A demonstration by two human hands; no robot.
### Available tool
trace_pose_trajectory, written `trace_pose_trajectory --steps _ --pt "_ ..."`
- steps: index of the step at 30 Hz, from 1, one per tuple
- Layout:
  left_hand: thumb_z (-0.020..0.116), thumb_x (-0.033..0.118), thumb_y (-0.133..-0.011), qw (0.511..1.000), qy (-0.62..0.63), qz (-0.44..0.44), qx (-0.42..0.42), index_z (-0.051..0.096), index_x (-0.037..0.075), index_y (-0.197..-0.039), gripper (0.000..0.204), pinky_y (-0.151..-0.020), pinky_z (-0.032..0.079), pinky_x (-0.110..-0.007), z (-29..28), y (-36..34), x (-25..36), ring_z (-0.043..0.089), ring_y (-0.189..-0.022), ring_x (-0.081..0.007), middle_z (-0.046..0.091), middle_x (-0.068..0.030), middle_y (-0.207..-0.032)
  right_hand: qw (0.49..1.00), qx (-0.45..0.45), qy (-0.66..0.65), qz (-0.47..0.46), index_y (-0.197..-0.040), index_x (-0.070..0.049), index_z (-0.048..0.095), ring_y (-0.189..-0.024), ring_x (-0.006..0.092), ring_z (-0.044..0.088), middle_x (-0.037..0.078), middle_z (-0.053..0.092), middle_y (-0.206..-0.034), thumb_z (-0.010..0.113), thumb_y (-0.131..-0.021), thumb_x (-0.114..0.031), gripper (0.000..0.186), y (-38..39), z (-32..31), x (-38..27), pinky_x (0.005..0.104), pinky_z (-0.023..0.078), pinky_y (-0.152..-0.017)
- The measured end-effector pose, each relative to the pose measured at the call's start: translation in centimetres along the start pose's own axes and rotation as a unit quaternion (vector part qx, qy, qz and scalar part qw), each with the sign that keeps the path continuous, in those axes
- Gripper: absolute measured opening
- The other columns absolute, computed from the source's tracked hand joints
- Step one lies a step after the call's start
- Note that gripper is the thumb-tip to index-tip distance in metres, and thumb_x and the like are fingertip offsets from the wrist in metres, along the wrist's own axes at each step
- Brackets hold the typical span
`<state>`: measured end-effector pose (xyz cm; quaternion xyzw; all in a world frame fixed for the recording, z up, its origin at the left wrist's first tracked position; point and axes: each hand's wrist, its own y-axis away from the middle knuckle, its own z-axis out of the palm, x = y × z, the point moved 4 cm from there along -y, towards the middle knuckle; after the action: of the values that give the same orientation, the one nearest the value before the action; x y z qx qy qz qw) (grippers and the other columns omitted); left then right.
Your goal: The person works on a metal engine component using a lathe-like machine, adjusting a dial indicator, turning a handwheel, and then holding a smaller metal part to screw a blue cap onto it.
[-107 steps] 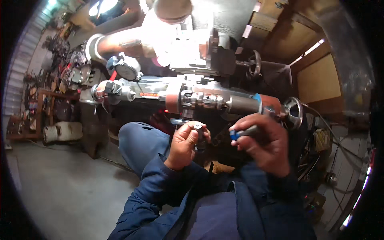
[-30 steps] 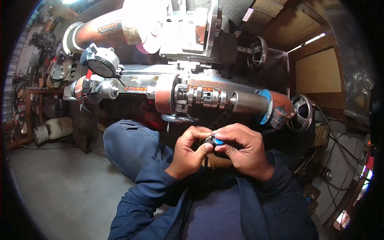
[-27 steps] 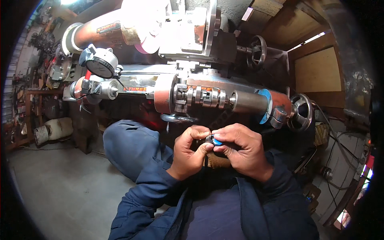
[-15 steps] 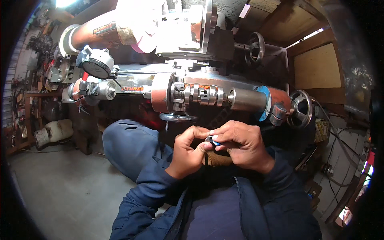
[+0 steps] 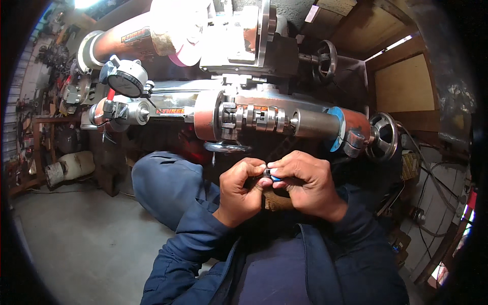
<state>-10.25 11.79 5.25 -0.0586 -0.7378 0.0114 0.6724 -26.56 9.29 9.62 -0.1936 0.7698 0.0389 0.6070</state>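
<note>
Both hands meet above my lap, pinching a small dark piece with a blue part [image 5: 276, 178], too small and covered to name. My left hand [image 5: 241, 187] grips its left end between thumb and forefinger. From the other side, my right hand [image 5: 309, 182] holds the blue end with fingertips and thumb. Just beyond them lies a grinding machine's bed, where a shiny camshaft-like workpiece [image 5: 254, 118] is held between the red headstock [image 5: 207, 115] and the steel tailstock barrel [image 5: 317, 124]. A brownish cloth or glove [image 5: 278, 202] shows below my hands.
A dial gauge [image 5: 127, 81] stands on the left of the bed. Handwheels [image 5: 383, 136] jut out at the right, and a silvery one [image 5: 227, 147] sits under the headstock. Behind is a grinding wheel with a pink edge [image 5: 188, 53]. Cables [image 5: 429, 178] hang at the right.
My fingers have shifted slightly on the small piece, and its blue part has turned a little. The whole view has moved slightly; the machine stands the same.
</note>
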Motion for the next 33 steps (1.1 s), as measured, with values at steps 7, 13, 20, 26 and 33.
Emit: trace_pose_trajectory --steps 7,13,20,26,33 --pt "0.07 -0.001 -0.084 0.864 0.412 -0.259 -0.133 0.06 -0.004 -0.089 0.011 -0.074 0.052 -0.027 0.9 0.5 -1.4 0.066 -0.083 -0.0159 0.069 -0.0145 -0.093 0.987 -0.118 -0.105 0.014 -0.091 0.0 0.071 -0.086 0.0225 0.071 0.012 0.071 -0.094 0.074 -0.069 0.013 0.026 -1.0 -1.4 0.5 0.0316 0.058 -0.071" --pt "0.069 -0.003 -0.084 0.993 0.081 -0.074 -0.04 0.06 -0.003 -0.089 0.01 -0.073 0.053 -0.029 0.0 -0.2 -0.6 0.066 -0.083 -0.0161 0.069 -0.0133 -0.091 1.0 -0.005 -0.003 0.001 -0.09 0.0 0.068 -0.084 0.024 0.07 0.014 0.07 -0.093 0.076 -0.069 0.011 0.025 -0.3 0.1 0.0 0.0329 0.057 -0.069" --pt "0.069 0.001 -0.089 0.997 0.06 -0.058 0.003 0.059 -0.001 -0.096 0.013 -0.083 0.052 -0.03 0.3 0.1 -1.3 0.065 -0.091 -0.0157 0.068 -0.0109 -0.1 0.999 0.032 0.029 0.033 -0.094 0.0 0.067 -0.086 0.0239 0.07 0.014 0.069 -0.094 0.076 -0.075 0.007 0.022 -0.5 0.3 -0.6 0.0313 0.055 -0.072" --pt "0.064 0.024 -0.098 0.861 0.477 -0.169 -0.05 0.053 0.004 -0.112 0.026 -0.093 0.049 -0.03 1.6 0.9 -3.4 0.06 -0.106 -0.0148 0.061 -0.0092 -0.115 0.988 0.041 -0.113 0.096 -0.1 0.001 0.068 -0.09 0.0193 0.069 0.013 0.069 -0.097 0.077 -0.083 -0.001 0.02 0.3 0.1 -0.1 0.0297 0.054 -0.076" --pt "0.061 0.032 -0.098 0.819 0.537 -0.179 -0.097 0.053 0.002 -0.115 0.035 -0.096 0.048 -0.033 2.3 0.8 -3.5 0.061 -0.108 -0.0171 0.062 -0.0103 -0.117 0.984 0.043 -0.142 0.101 -0.102 0.001 0.068 -0.092 0.0168 0.068 0.013 0.069 -0.099 0.078 -0.083 -0.003 0.022 0.6 -0.1 -0.5 0.0277 0.055 -0.078"
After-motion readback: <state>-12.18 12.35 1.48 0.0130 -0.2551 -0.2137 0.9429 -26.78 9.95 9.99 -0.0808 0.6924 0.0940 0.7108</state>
